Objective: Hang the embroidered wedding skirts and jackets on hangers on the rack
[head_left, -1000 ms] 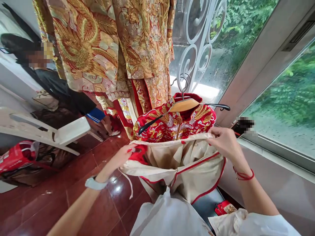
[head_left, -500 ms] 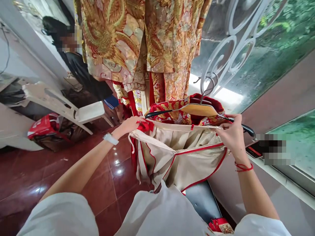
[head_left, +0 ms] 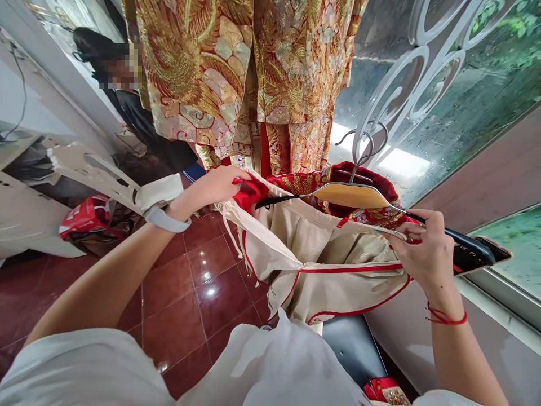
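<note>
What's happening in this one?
A person's left hand and right hand hold a cream garment open by its waistband. One black end of a hanger reaches over into the opening; the other extends past the right hand. Behind are a red embroidered garment and hanging gold-embroidered garments.

Daylight from window [head_left: 367, 96], glare on floor tiles [head_left: 169, 293], stretched edges

Head-worn view, faces forward and down, near cream garment [head_left: 315, 242]; shirt [head_left: 270, 366] at 6 o'clock, window [head_left: 460, 124] at 2; exact tilt uncertain.
</note>
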`<state>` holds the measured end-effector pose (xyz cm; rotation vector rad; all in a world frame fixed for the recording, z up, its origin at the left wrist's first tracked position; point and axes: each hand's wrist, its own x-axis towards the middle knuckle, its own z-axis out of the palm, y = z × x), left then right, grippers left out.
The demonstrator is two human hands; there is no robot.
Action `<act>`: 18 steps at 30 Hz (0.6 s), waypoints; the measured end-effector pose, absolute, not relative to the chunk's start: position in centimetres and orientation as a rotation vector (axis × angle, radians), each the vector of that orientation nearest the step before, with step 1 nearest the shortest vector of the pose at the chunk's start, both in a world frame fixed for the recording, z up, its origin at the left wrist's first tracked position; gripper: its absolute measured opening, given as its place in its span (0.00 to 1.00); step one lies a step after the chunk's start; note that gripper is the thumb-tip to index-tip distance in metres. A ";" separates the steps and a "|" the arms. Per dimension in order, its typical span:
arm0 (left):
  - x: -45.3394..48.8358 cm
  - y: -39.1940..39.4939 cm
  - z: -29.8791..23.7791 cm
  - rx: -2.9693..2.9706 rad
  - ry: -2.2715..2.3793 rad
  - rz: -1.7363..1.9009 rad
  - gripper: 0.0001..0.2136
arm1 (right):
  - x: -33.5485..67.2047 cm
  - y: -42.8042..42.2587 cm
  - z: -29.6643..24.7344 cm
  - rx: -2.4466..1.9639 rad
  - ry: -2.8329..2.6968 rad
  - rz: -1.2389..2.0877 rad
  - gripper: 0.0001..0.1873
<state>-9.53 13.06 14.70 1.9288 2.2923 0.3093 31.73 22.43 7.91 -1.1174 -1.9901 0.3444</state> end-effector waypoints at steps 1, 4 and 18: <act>-8.9 13.2 15.5 1.943 2.301 0.292 0.18 | 31.6 22.2 7.9 -1.120 -1.991 0.323 0.22; -5.7 13.7 17.1 2.036 2.298 0.213 0.15 | 31.1 21.8 7.6 -1.117 -2.015 0.320 0.19; 1.6 15.6 10.7 2.538 2.058 0.342 0.16 | 33.1 23.5 7.6 -1.169 -1.932 0.615 0.32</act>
